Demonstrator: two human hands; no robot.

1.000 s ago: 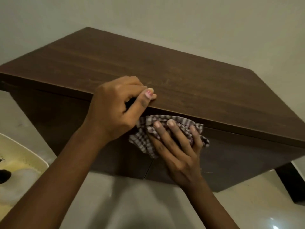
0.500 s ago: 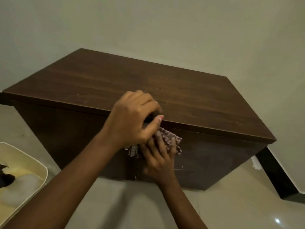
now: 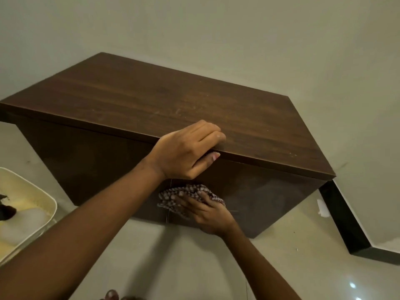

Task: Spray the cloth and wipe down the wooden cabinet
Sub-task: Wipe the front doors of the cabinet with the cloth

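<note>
— What are your hands doing?

— My right hand [image 3: 208, 211], low and just right of the frame's middle, lies flat with fingers spread on the checked cloth [image 3: 186, 194], pressing it against the front of the wooden cabinet [image 3: 151, 100]. The cloth is bunched, and most of it shows above and to the left of my fingers. It sits right over the thin vertical seam between the two doors [image 3: 167, 215].

— And the other hand?

— My left hand [image 3: 186, 152] is higher, at the centre of the frame, closed over the front edge of the cabinet's top. The fingers curl onto the top panel and the thumb tucks under the lip. It holds nothing but that edge.

— Where does the cabinet stand?

— It fills the middle of the picture, dark brown with visible grain, its back against a pale wall [image 3: 216, 29], standing on a light, glossy floor [image 3: 281, 267]. Its top has a few faint scuffs.

— Anything around it?

— At the left edge, a cream basin [image 3: 50, 204] stands on the floor, with something pale and something dark inside that I can't make out. At the lower right, a black skirting strip [image 3: 346, 224] runs along the foot of the wall. At the very bottom edge, toes [image 3: 111, 295] peek in.
</note>
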